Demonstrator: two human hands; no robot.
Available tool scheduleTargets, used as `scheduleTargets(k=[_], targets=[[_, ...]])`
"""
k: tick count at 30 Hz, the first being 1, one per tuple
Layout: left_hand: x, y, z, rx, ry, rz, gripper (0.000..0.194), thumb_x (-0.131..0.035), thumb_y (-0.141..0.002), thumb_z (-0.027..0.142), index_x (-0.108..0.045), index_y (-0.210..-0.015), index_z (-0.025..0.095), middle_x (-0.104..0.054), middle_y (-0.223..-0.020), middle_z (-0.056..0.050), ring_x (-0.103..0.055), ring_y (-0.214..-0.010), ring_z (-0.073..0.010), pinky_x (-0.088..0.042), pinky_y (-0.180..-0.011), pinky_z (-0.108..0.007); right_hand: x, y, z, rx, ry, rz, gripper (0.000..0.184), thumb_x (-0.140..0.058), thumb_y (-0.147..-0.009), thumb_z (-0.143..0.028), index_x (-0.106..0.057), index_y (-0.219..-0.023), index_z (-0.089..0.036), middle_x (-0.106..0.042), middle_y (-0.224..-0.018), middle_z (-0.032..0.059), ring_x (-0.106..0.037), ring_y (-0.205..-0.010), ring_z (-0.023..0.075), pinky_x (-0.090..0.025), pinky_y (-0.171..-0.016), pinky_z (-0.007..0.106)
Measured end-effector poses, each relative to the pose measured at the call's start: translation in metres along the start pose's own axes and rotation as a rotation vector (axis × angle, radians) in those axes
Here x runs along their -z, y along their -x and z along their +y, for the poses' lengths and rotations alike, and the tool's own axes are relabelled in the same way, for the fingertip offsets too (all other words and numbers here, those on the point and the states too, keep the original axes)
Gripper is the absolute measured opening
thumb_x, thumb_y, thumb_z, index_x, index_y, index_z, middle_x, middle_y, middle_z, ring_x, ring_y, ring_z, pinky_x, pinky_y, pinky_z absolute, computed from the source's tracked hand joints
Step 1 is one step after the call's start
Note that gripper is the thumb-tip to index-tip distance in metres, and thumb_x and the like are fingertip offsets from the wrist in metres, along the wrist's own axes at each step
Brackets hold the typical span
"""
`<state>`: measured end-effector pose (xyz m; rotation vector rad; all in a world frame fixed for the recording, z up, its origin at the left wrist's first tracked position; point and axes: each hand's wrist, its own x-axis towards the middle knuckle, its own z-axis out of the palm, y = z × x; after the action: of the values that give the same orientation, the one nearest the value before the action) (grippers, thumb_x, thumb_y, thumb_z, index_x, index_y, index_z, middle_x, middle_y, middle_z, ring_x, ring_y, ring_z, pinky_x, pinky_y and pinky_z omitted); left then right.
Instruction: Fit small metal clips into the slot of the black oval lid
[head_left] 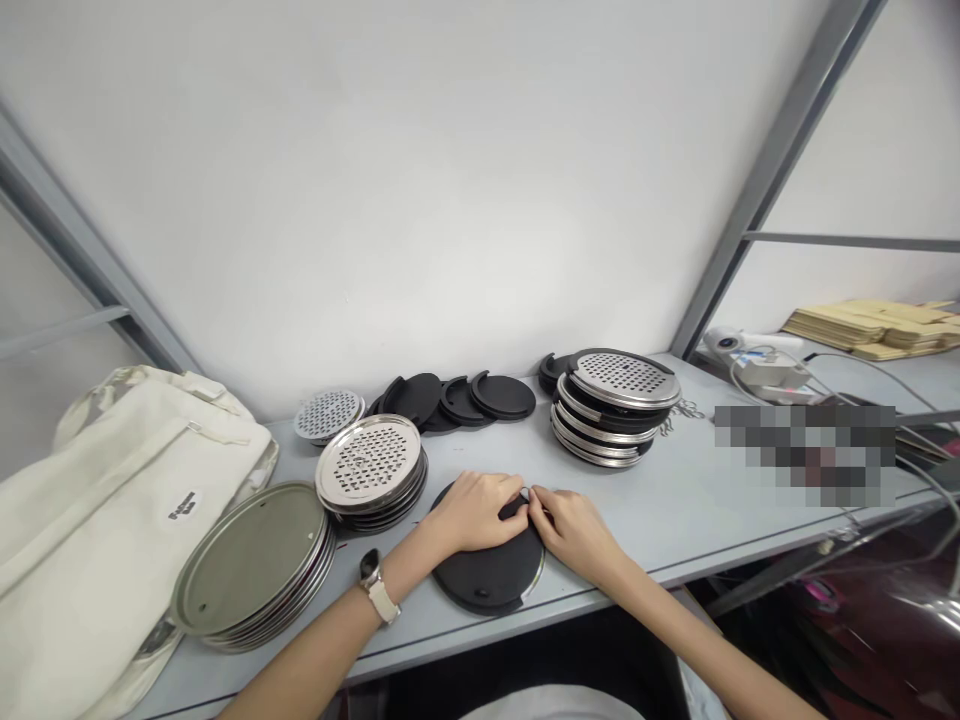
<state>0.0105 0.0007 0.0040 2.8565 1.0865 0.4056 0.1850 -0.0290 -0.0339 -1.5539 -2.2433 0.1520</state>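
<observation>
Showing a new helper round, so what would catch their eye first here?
The left hand and right hand stand out first, pinching a black disc at the front of the shelf. Behind them, on either side, sit stacks of perforated steel discs. A cream bag lies far left.

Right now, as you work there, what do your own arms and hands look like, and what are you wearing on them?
The left hand and the right hand are bare, without gloves, and no sleeves show on the forearms. A wristwatch with a dark round face and a cream strap sits on the left wrist. The right wrist shows no watch or band.
</observation>
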Motion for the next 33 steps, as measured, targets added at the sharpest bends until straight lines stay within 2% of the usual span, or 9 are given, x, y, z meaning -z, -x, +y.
scheduleTargets(k=[6,14,33], targets=[[0.0013,0.0003,0.0014,0.004,-0.007,-0.007,0.011,-0.050,-0.083,0.030,-0.050,-0.078,0.020,-0.062,-0.075,0.001,-0.057,-0.063,-0.0143,-0.029,-0.055,-0.028,0.0005,-0.0014,0.0004,0.027,-0.061,-0.001,0.034,-0.030,-0.096,-0.023,-0.059,-0.079,-0.017,-0.065,-0.070,0.0046,-0.059,-0.066,0.0161,-0.032,-0.062,0.025],[0.0027,0.0005,0.0027,0.031,-0.001,-0.024,0.012,-0.050,-0.083,0.031,-0.050,-0.077,0.020,-0.061,-0.073,0.001,-0.057,-0.064,-0.0148,-0.030,-0.055,-0.029,0.0011,-0.0021,0.0004,0.004,-0.057,-0.003,0.035,-0.033,-0.094,-0.024,-0.058,-0.070,-0.019,-0.064,-0.065,0.0031,-0.057,-0.061,0.0153,-0.029,-0.058,0.025],[0.0035,0.0008,0.0030,0.035,0.004,-0.026,0.011,-0.051,-0.082,0.030,-0.049,-0.077,0.020,-0.061,-0.071,0.001,-0.057,-0.063,-0.0150,-0.027,-0.054,-0.029,0.0032,-0.0023,-0.0005,-0.005,-0.051,-0.003,0.036,-0.034,-0.093,-0.024,-0.056,-0.065,-0.019,-0.063,-0.062,0.0027,-0.056,-0.057,0.0147,-0.027,-0.056,0.025]])
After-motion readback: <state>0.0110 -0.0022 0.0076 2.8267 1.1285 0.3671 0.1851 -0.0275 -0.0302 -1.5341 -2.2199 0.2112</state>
